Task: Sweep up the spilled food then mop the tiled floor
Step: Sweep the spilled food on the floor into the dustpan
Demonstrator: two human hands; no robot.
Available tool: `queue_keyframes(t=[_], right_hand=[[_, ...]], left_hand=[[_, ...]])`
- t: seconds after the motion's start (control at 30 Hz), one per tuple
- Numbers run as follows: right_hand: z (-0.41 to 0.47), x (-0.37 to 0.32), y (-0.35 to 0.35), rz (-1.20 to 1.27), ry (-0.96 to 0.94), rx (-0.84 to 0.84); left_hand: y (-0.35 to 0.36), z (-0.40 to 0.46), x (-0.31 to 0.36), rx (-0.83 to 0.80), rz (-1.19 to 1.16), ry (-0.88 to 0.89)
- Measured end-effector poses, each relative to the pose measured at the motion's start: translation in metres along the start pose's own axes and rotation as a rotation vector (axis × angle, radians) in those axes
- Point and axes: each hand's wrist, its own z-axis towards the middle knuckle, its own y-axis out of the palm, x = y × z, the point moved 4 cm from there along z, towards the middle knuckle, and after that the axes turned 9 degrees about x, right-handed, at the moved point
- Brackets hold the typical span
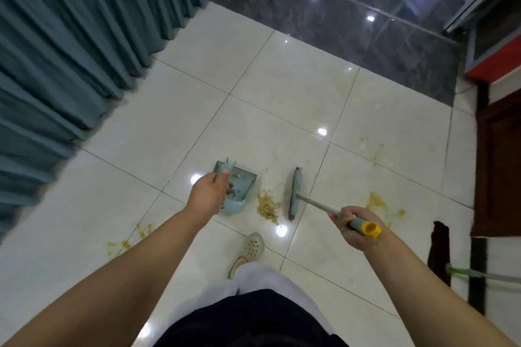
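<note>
A light-blue dustpan (239,186) rests on the white tiled floor (282,87), and my left hand (208,194) grips its handle. My right hand (352,227) is shut on the broom handle near its yellow end cap. The blue broom head (294,194) stands on the floor just right of a small pile of yellowish spilled food (266,205), which lies between broom and dustpan. More yellow smears lie at the right (377,203), the far right (375,153) and the lower left (132,236). Some debris sits inside the dustpan.
Teal curtains (70,45) hang along the left. A dark glossy floor strip (352,22) runs at the back. Wooden furniture (499,163) stands at the right. A mop with a dark cloth (439,251) and green fitting lies at the lower right. My shoe (252,246) is just behind the pile.
</note>
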Motion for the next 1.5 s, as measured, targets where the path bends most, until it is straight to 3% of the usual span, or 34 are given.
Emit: queue_keyframes(t=[0.23,0.43,0.73,0.97,1.2,1.33,1.5], right_hand=[[0.005,-0.021,-0.005,0.308,-0.057,0.138],[-0.003,-0.008,-0.024,0.555,-0.047,0.254],[-0.022,0.042,-0.052,0.881,-0.091,0.365],[-0.015,0.097,-0.032,1.125,-0.052,0.47],[0.013,0.103,0.035,1.055,0.013,0.439],[0.04,0.095,0.082,1.071,0.117,0.338],[0.047,0.078,0.142,0.967,0.116,0.255]], left_hand=[[0.043,0.043,0.051,-0.026,0.025,0.03],[0.096,0.058,0.083,-0.044,0.118,0.171],[0.138,0.077,0.111,-0.213,0.363,0.386],[0.131,0.114,0.122,-0.372,0.329,0.403],[0.125,0.142,0.125,-0.483,0.309,0.361],[0.121,0.154,0.131,-0.499,0.33,0.365],[0.117,0.168,0.139,-0.505,0.363,0.388]])
